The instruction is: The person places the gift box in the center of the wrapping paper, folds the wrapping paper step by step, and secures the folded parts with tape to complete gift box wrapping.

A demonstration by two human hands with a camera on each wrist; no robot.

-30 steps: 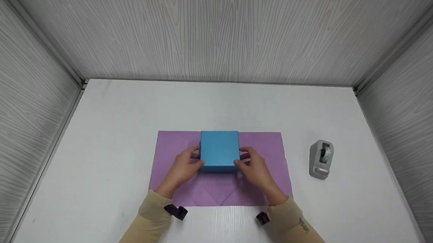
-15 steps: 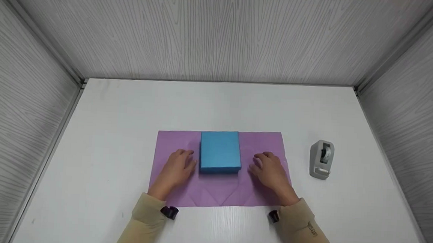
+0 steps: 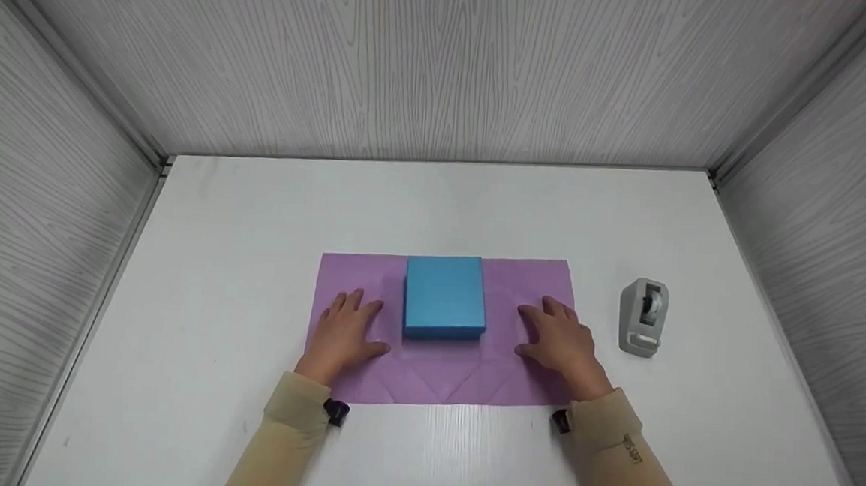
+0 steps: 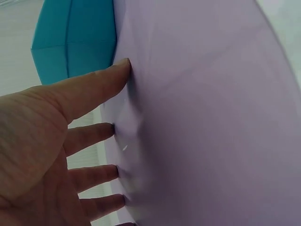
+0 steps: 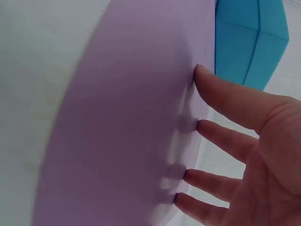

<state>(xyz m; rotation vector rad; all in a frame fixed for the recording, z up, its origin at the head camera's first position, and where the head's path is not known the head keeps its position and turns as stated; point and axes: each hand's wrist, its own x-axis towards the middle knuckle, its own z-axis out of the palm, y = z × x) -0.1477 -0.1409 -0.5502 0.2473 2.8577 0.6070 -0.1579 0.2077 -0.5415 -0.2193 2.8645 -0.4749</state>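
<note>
A blue lidded box sits on a sheet of purple paper, near the sheet's far edge. To the left of the box my left hand has its fingers spread, and their tips touch the paper in the left wrist view. On the other side my right hand is likewise spread, its fingertips on the purple sheet. Both hands are apart from the box and hold nothing. Crease lines run across the near part of the paper.
A grey tape dispenser with a roll in it stands to the right of the paper. The white table is bounded by grey wood-grain panels at the back and both sides.
Both hands have let go of the box's sides and moved outward onto the paper, their fingers spreading. Box and paper have shifted very slightly up and right in the view.
</note>
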